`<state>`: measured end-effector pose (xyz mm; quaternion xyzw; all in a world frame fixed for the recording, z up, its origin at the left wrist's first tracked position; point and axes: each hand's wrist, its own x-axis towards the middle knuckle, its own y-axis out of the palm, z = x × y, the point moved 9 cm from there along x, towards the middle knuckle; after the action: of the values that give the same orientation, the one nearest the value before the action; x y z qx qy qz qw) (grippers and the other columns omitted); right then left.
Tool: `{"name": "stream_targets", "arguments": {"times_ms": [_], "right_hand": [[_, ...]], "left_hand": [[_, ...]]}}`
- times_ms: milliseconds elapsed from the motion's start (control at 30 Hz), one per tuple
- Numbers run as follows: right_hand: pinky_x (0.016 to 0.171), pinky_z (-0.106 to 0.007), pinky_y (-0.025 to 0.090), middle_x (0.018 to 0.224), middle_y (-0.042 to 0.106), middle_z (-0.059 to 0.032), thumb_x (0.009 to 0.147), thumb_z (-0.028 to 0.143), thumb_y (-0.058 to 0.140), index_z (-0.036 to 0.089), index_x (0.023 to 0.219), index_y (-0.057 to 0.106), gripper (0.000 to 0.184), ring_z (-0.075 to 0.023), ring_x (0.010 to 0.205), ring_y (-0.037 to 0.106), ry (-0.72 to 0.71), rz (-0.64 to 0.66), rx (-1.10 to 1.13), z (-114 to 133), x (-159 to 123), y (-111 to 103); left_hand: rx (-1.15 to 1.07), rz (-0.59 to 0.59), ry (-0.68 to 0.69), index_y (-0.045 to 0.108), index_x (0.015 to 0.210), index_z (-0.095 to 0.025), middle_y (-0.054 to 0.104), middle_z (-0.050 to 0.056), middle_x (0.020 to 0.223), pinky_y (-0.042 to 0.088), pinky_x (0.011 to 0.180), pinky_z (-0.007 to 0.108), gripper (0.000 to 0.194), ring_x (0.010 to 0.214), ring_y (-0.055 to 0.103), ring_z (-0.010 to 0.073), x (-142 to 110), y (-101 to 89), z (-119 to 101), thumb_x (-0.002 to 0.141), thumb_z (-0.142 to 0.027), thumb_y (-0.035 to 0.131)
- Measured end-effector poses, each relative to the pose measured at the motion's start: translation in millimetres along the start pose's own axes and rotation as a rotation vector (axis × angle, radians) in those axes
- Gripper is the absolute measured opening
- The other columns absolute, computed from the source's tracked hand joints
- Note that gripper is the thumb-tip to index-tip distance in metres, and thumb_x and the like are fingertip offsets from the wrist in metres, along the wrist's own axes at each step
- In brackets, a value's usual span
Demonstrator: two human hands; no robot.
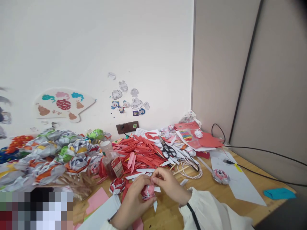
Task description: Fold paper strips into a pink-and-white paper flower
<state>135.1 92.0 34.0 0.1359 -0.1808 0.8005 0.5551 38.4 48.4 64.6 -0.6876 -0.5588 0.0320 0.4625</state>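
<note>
My left hand [134,199] is curled round a small pink and white ball of folded paper [148,192], thumb beneath it and fingers over the top. White paper ends [155,206] stick out from its right side. At the ball's upper edge, my right hand [168,182] has its thumb and fingertips pinched together; what lies between them is too small to make out. Just left of my hands sits a red and white paper ball [117,186]. Behind them spreads a heap of folded red paper strips [141,150].
Black-handled scissors [168,150] lie on the heap, with pearl beads [192,174] nearby. A plastic bottle [112,163] stands left, beside many paper flowers [79,148]. Another paper ball [220,176] rests on white paper [244,188] at right, near a black cable [259,175] and blue piece [279,193].
</note>
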Motion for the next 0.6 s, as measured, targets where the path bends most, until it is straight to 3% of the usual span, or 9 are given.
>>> {"name": "stream_targets", "arguments": {"times_ms": [300,600], "right_hand": [[0.065,-0.025,0.039,0.068,0.053,0.0026,0.081,0.034,0.058,0.018,0.072,0.054,0.018,-0.0147,0.068,0.052,0.052,-0.090,0.128,-19,-1,2],[0.063,-0.025,0.039,0.065,0.051,0.0033,0.076,0.041,0.062,0.019,0.069,0.051,0.026,-0.0135,0.063,0.050,0.114,-0.135,0.318,-21,-2,6]], "left_hand": [[0.036,-0.041,0.008,0.057,0.080,-0.022,0.065,0.005,0.091,0.049,0.078,0.032,0.020,0.087,0.061,0.0214,-1,-0.5,0,0.064,-0.013,0.063],[0.100,-0.058,0.102,0.055,0.083,-0.022,0.064,0.005,0.092,0.048,0.079,0.030,0.025,0.089,0.061,0.0204,-3,-0.5,-8,0.065,-0.007,0.063]]}}
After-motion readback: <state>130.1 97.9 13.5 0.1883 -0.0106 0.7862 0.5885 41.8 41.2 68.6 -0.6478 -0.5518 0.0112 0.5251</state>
